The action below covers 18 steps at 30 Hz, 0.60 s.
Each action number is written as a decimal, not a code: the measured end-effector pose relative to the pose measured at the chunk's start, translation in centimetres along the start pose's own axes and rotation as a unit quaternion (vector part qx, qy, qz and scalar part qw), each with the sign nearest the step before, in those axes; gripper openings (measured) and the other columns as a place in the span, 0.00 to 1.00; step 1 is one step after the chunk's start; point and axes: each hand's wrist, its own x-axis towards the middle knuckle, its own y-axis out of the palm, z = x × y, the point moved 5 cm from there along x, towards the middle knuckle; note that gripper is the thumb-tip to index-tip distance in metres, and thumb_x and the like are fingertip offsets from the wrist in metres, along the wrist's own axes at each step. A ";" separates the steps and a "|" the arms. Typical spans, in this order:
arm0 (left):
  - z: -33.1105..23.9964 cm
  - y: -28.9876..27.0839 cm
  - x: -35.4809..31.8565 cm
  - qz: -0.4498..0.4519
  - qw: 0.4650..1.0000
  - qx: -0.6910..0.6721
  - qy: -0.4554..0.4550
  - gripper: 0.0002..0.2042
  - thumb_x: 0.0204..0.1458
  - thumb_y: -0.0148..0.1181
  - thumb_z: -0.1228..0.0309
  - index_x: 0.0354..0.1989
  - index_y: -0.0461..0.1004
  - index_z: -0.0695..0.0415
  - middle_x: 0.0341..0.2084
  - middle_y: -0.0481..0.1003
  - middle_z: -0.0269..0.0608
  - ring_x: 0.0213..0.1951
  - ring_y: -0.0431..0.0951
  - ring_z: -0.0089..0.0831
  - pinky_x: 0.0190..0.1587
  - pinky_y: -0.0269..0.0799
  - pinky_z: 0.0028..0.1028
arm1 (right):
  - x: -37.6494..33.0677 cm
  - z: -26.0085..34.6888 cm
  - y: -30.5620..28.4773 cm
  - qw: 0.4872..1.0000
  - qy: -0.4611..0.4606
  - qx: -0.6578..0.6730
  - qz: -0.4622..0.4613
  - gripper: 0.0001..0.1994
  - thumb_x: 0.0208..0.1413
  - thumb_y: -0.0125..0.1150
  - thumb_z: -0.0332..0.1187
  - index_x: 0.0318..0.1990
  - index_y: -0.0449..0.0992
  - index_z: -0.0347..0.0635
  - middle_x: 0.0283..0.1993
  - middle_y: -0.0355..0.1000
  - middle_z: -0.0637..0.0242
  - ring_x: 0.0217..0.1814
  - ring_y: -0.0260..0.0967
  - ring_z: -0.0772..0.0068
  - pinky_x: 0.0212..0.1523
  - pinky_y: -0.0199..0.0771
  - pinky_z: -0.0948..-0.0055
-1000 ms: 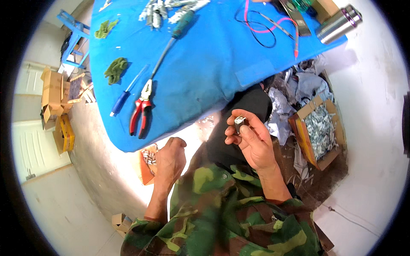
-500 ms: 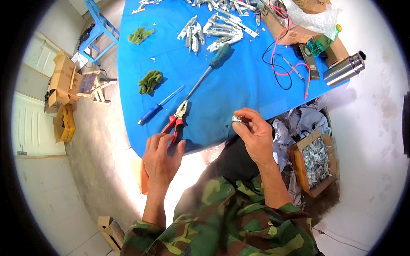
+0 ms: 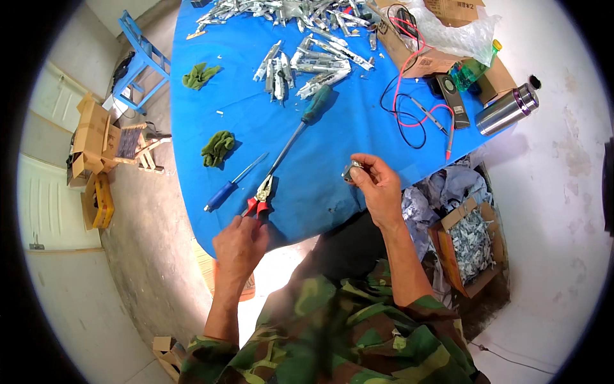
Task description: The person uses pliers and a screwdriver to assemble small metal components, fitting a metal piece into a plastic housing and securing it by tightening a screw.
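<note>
My left hand is closed around the red handles of a pair of pliers, which lies on the blue-covered table near its front edge. The jaws point away from me and meet the shaft of a long screwdriver with a green handle. To the left lies a shorter screwdriver with a blue handle. Over the table's front part, my right hand pinches a small silvery metal piece between thumb and fingers. Its exact kind is too small to make out.
Heaps of silvery metal strips cover the far table. Two green cloths lie at the left. A meter with red and black leads, a steel flask and cartons stand right. Below sits a carton of scraps.
My left hand has closed onto the pliers' handles, where its fingers were looser before. The right hand has tilted the small metal piece. The whole view has shifted slightly.
</note>
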 end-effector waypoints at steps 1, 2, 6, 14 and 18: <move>0.0 0.3 0.1 0.002 0.999 -0.040 -0.001 0.08 0.47 0.69 0.72 0.26 0.75 0.58 0.23 0.74 0.42 0.24 0.76 0.39 0.26 0.70 0.36 | 0.4 0.0 -0.4 1.000 0.000 0.000 0.002 0.14 0.61 0.63 0.26 0.53 0.76 0.32 0.43 0.77 0.66 0.43 0.74 0.80 0.46 0.77 0.77; -0.3 0.5 0.4 0.013 0.997 -0.079 -0.006 0.07 0.48 0.69 0.73 0.27 0.75 0.59 0.24 0.74 0.42 0.24 0.76 0.37 0.26 0.70 0.34 | 0.7 0.0 -0.9 1.000 0.000 -0.001 0.003 0.14 0.60 0.63 0.25 0.53 0.77 0.32 0.43 0.77 0.66 0.43 0.74 0.80 0.47 0.76 0.77; -3.0 0.9 1.4 0.037 0.979 -0.198 0.017 0.06 0.49 0.68 0.76 0.29 0.75 0.61 0.24 0.74 0.43 0.24 0.74 0.30 0.27 0.69 0.28 | 1.8 -0.4 -2.4 1.000 0.010 0.024 0.004 0.14 0.60 0.63 0.25 0.53 0.77 0.33 0.44 0.78 0.66 0.44 0.74 0.80 0.48 0.75 0.78; -6.8 5.0 4.8 0.036 0.983 -0.155 0.095 0.07 0.50 0.68 0.77 0.34 0.75 0.61 0.29 0.76 0.44 0.28 0.78 0.40 0.29 0.72 0.32 | 3.4 -0.4 -2.7 1.000 -0.001 0.014 0.012 0.13 0.59 0.64 0.24 0.51 0.78 0.34 0.44 0.78 0.68 0.45 0.73 0.82 0.47 0.75 0.78; -7.0 5.9 5.4 0.034 0.985 -0.119 0.122 0.06 0.53 0.66 0.72 0.36 0.76 0.58 0.34 0.77 0.41 0.32 0.80 0.44 0.31 0.75 0.38 | 3.9 -0.3 -2.5 0.999 -0.010 -0.028 0.029 0.12 0.59 0.63 0.24 0.51 0.78 0.35 0.44 0.77 0.70 0.45 0.73 0.82 0.47 0.74 0.79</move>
